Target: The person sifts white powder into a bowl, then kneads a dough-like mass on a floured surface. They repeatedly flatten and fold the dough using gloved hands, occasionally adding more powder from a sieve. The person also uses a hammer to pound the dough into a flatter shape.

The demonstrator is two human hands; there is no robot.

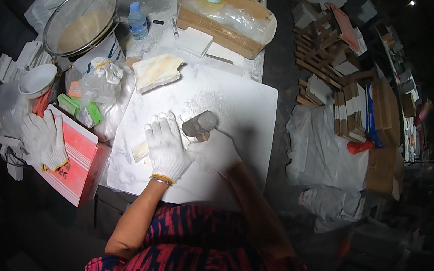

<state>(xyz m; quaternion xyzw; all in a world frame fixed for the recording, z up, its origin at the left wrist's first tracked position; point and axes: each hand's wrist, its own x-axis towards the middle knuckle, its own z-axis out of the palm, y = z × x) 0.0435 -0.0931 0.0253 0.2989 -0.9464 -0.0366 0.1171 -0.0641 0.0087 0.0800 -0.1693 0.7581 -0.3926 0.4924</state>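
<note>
My left hand (165,142), in a white knit glove, lies with its fingers stretched out over a small pale stone piece (140,151), most of which it hides. In my gloved right hand (217,152) is the short wooden handle of a hammer (199,124). Its dusty grey block-shaped head is just right of my left fingertips. Both hands are over a white marble-patterned slab (247,117). White dust and crumbs lie past the hammer head. On the slab's far left corner rests a rough-edged, cream-veined stone chunk (157,73).
A cardboard box (220,32) with plastic wrap stands at the back, near white tiles (194,42) and a water bottle (138,22). Left are a large bowl (80,21), a red-and-white box (74,155) and a spare glove (45,139). Stacked cartons (386,115) stand at right.
</note>
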